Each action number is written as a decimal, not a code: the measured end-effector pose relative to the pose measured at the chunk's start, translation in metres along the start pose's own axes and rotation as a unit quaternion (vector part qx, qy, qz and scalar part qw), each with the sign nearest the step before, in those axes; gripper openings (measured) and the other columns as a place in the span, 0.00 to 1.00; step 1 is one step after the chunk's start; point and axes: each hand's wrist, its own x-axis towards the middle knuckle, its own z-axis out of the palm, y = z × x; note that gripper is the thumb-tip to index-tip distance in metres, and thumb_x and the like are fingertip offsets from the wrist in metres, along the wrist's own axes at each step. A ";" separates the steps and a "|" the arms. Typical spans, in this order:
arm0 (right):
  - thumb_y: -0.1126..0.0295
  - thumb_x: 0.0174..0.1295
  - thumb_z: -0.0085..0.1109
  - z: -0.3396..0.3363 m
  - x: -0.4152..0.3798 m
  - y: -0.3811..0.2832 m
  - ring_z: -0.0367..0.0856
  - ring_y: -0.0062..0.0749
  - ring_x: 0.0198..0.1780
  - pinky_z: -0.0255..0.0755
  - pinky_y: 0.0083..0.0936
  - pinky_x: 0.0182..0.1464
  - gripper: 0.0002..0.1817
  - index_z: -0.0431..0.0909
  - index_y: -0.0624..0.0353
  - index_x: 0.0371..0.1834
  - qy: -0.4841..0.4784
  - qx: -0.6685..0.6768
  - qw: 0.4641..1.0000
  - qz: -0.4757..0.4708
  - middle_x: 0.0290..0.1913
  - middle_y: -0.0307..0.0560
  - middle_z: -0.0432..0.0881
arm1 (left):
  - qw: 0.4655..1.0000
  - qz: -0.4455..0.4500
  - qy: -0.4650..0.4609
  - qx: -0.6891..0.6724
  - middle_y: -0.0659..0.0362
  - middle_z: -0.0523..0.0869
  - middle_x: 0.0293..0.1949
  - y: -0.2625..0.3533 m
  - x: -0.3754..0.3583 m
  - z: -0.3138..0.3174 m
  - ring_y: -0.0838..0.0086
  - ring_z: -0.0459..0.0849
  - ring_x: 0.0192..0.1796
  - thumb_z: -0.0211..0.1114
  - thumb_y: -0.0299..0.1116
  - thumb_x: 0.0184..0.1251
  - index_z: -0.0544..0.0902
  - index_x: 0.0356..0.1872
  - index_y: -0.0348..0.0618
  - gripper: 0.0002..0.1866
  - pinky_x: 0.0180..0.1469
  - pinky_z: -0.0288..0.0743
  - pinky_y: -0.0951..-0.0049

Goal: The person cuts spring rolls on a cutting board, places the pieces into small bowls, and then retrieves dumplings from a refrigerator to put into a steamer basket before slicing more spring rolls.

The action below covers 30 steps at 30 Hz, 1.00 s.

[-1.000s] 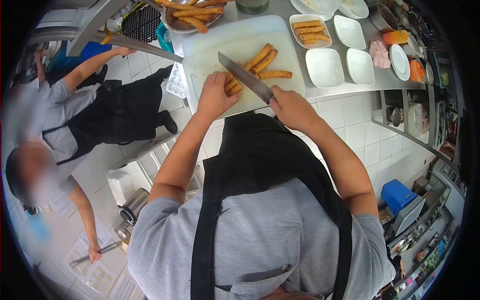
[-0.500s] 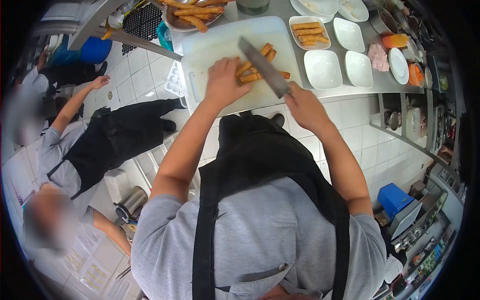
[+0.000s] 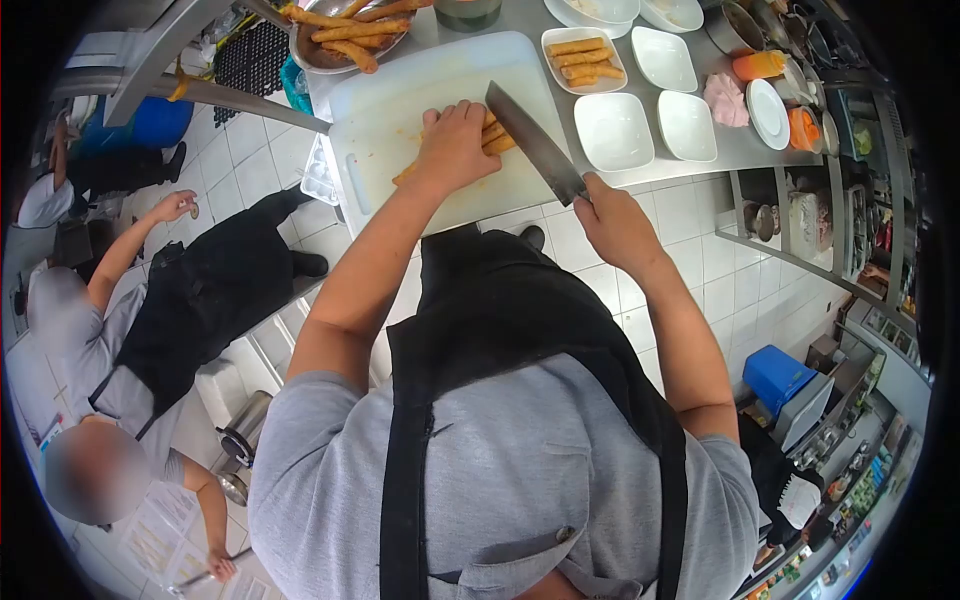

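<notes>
Golden fried rolls (image 3: 497,137) lie on the pale cutting board (image 3: 375,95), partly hidden under my left hand (image 3: 458,147), whose fingers are closed over them. My right hand (image 3: 612,218) grips the handle of a broad knife (image 3: 535,142). The blade slants up and to the left, close to the right side of the rolls. Right of the board, a small white dish (image 3: 556,78) holds several rolls. A metal bowl (image 3: 303,52) with longer rolls stands at the board's upper left.
White square bowls (image 3: 613,132) and a round white plate (image 3: 768,112) stand on the steel counter (image 3: 640,176). A pink cloth (image 3: 725,101) lies near an orange container (image 3: 758,66). Co-workers in black aprons (image 3: 205,305) are at the left, and another person is at the lower right.
My left hand has closed over the rolls, covering more of them. The knife has shifted to their right side. The whole view has moved, and the nearest co-worker's arm has changed position.
</notes>
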 end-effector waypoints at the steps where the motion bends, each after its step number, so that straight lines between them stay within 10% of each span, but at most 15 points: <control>1: 0.63 0.83 0.53 0.000 0.005 -0.002 0.88 0.74 0.47 0.78 0.66 0.53 0.14 0.74 0.65 0.54 -0.016 -0.021 1.000 -0.008 0.40 0.71 0.89 | 1.000 -0.001 0.006 -0.004 0.51 0.87 0.53 -0.002 0.001 0.005 0.54 0.85 0.60 0.80 0.43 0.51 0.83 0.57 0.39 0.32 0.66 0.66 0.51; 15: 0.65 0.79 0.54 0.044 0.145 -0.025 0.90 0.73 0.50 0.82 0.63 0.56 0.19 0.75 0.67 0.65 0.019 0.028 0.997 -0.067 0.46 0.74 0.90 | 1.000 -0.001 0.022 -0.001 0.54 0.88 0.50 0.004 0.006 0.004 0.57 0.86 0.58 0.84 0.39 0.45 0.83 0.50 0.43 0.29 0.64 0.66 0.51; 25: 0.61 0.79 0.56 0.012 0.090 0.008 0.87 0.73 0.56 0.80 0.59 0.61 0.20 0.78 0.69 0.60 0.029 0.063 0.994 -0.083 0.51 0.74 0.90 | 0.999 -0.018 -0.012 -0.026 0.49 0.86 0.59 0.008 -0.001 -0.005 0.53 0.83 0.66 0.82 0.44 0.53 0.82 0.62 0.40 0.35 0.70 0.66 0.52; 30: 0.64 0.80 0.57 -0.027 -0.019 0.066 0.77 0.27 0.20 0.72 0.30 0.23 0.16 0.80 0.67 0.57 -0.106 0.345 0.928 0.091 0.27 0.41 0.77 | 0.993 -0.020 0.008 -0.113 0.43 0.83 0.64 -0.002 0.027 0.004 0.46 0.79 0.73 0.78 0.52 0.68 0.79 0.68 0.36 0.37 0.75 0.76 0.52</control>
